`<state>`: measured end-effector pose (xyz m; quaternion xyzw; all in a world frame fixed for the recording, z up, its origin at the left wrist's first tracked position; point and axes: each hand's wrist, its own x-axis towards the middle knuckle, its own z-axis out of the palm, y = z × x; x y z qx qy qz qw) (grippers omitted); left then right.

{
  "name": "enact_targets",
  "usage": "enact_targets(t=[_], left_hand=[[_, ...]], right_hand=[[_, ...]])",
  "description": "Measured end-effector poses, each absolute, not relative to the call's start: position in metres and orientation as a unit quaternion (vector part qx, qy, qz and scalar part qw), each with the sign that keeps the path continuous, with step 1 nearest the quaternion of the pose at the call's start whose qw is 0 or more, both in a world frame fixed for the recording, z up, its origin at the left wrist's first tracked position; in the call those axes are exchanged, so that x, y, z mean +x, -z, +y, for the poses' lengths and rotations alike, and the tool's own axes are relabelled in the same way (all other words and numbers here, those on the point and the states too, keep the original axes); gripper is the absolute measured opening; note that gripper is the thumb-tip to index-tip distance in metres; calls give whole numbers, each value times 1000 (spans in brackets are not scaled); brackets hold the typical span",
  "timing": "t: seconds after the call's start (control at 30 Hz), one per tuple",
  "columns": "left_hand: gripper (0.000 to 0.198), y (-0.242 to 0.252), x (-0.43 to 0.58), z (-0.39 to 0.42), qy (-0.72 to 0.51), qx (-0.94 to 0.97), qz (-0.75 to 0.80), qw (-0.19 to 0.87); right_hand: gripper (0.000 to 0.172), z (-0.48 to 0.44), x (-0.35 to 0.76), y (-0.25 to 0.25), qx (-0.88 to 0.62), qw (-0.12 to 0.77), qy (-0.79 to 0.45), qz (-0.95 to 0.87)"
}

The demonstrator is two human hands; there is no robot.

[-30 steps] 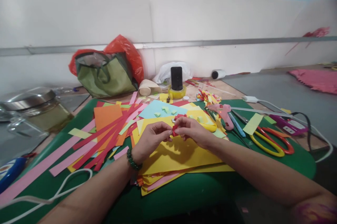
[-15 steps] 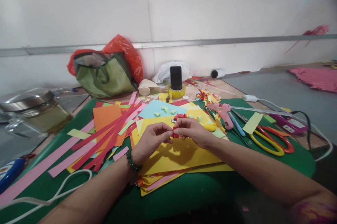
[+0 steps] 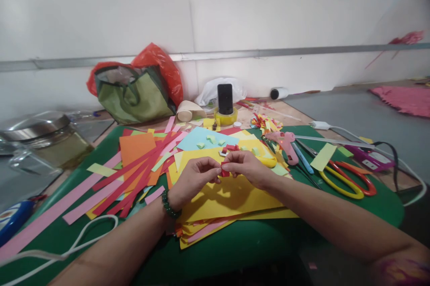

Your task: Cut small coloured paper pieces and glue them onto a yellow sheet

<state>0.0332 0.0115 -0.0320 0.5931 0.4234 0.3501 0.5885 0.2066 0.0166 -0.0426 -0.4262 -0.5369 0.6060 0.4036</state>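
Note:
A small piece of red paper (image 3: 225,170) is pinched between my two hands, above a stack of yellow paper sheets (image 3: 228,205). My left hand (image 3: 198,177), with a dark green bead bracelet at the wrist, grips its left side with thumb and fingertips. On the other side, my right hand (image 3: 247,167) holds the paper between thumb and index finger. Part of the piece is hidden by the fingers. Just beyond the hands lie more small red pieces (image 3: 231,148) and several folded light green pieces (image 3: 211,139) on a light blue sheet (image 3: 191,138).
Red paper strips (image 3: 148,172) and pink strips (image 3: 77,194) spread over the green surface at left. To the right are a pink glue gun (image 3: 287,145), scissors (image 3: 346,183) and a purple device (image 3: 369,157). A phone (image 3: 225,99) stands at the back beside a green bag (image 3: 134,100).
The fingers have shifted slightly around the red paper, and a little more of its face shows. Both hands stay in nearly the same place.

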Motion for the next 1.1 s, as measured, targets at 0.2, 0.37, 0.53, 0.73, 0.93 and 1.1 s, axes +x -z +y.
enact_targets(t=[0.2,0.37,0.53,0.73,0.93,1.1], left_hand=[[27,29,31,11,-368,593,442,563],[32,26,21,22,-437,555,483,518],[36,23,2,42,-530,493,504,472],[29,6,-31,62,-656,405,484,415],[26,-5,-66,74,-743,310,475,356],[26,1,-69,79,-731,314,493,352]], right_hand=[[22,24,217,34,-418,505,-543,-525],[20,38,242,21,-415,683,-363,-480],[20,41,243,27,-440,617,-290,-584],[20,40,236,46,-454,517,-234,-687],[15,38,229,66,-441,432,-177,-766],[11,37,226,72,-410,355,-164,-824]])
